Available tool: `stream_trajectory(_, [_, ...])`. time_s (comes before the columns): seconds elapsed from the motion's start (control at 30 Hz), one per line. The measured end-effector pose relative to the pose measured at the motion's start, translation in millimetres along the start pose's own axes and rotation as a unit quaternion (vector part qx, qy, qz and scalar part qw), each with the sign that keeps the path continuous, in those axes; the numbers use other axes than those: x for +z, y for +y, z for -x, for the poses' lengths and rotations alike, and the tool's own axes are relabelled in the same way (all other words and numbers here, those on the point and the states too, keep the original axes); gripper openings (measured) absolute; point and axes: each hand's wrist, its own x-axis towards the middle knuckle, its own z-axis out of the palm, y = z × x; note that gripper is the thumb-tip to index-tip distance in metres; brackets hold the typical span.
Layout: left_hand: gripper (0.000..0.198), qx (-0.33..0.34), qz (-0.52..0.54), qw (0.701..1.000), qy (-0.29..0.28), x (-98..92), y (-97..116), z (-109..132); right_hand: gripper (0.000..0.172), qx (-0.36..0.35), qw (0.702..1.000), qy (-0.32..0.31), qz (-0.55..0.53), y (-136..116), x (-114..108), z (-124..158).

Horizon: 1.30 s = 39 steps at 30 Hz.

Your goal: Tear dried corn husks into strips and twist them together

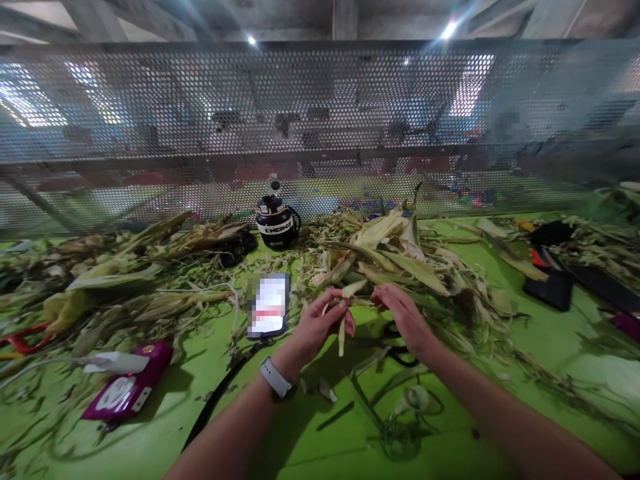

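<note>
My left hand [320, 325], with a pale band at the wrist, is closed on a narrow pale strip of corn husk [342, 337]. One end of the strip hangs below the fingers and another piece sticks up towards the right. Just right of it, my right hand [404, 320] is held apart with its fingers loosely extended, and nothing shows in them. Beyond both hands lies a heap of dry corn husks [395, 250]. Black-handled scissors [404, 362] lie on the green table [310, 447], partly covered by my right hand. Loose husk scraps [413, 403] lie below.
A lit phone [270, 307] lies left of my hands, with a black mug [277, 223] behind it. A purple power box [131, 387] with a white plug sits at left, near more husks [120, 273]. A perforated metal screen [320, 127] stands along the back.
</note>
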Motion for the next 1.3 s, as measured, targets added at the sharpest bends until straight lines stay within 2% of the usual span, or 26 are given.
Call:
stream_trajectory(0.1, [0.027,0.001,-0.017,0.998,-0.055,2.3,0,4,0.031,0.052,0.995,-0.064,-0.059,2,4,1])
stream_trajectory(0.2, [0.026,0.008,-0.079,0.99,-0.114,6.3,5,9,0.032,0.135,0.965,-0.156,-0.165,4,10,6])
stream_trajectory(0.27, [0.031,0.031,-0.15,0.98,-0.128,8.4,8,11,0.03,0.149,0.952,-0.163,-0.211,4,10,6])
stream_trajectory(0.33, [0.045,0.084,-0.226,0.967,-0.088,8.5,9,10,0.029,0.112,0.963,-0.127,-0.208,3,6,5])
stream_trajectory(0.4, [0.06,0.162,-0.288,0.944,-0.021,6.0,8,8,0.027,0.031,0.982,-0.085,-0.166,2,1,1])
stream_trajectory(0.47, [0.06,0.239,-0.327,0.914,0.034,2.1,7,6,0.02,-0.072,0.99,-0.062,-0.101,2,-4,-2])
stream_trajectory(0.53, [0.05,0.28,-0.349,0.893,0.048,-0.7,8,6,0.015,-0.153,0.987,-0.042,-0.034,2,-8,-3])
stream_trajectory(0.67, [0.044,0.256,-0.36,0.897,-0.009,1.8,12,13,0.014,-0.208,0.977,-0.008,0.052,3,-8,-2])
stream_trajectory(0.73, [0.04,0.24,-0.369,0.898,-0.008,4.6,9,13,0.014,-0.223,0.972,-0.006,0.072,3,-6,0])
stream_trajectory(0.83, [0.023,0.25,-0.385,0.888,0.015,5.4,1,6,0.011,-0.247,0.964,-0.022,0.097,-1,-5,2])
stream_trajectory(0.9, [0.019,0.244,-0.377,0.893,-0.005,3.5,-3,0,0.01,-0.247,0.964,-0.023,0.1,-3,-3,4])
stream_trajectory(1.0, [0.018,0.217,-0.359,0.906,-0.058,0.5,-3,-3,0.014,-0.167,0.984,-0.014,0.06,-3,-1,5])
stream_trajectory(1.1, [0.012,0.182,-0.349,0.913,-0.11,-0.3,2,0,0.019,-0.003,0.997,-0.054,-0.05,0,1,3])
stream_trajectory(1.2, [0.014,0.141,-0.33,0.926,-0.119,1.2,3,3,0.022,0.141,0.969,-0.099,-0.176,3,2,0])
stream_trajectory(1.3, [0.023,0.056,-0.272,0.955,-0.104,3.3,0,5,0.024,0.219,0.94,-0.12,-0.234,2,1,-1])
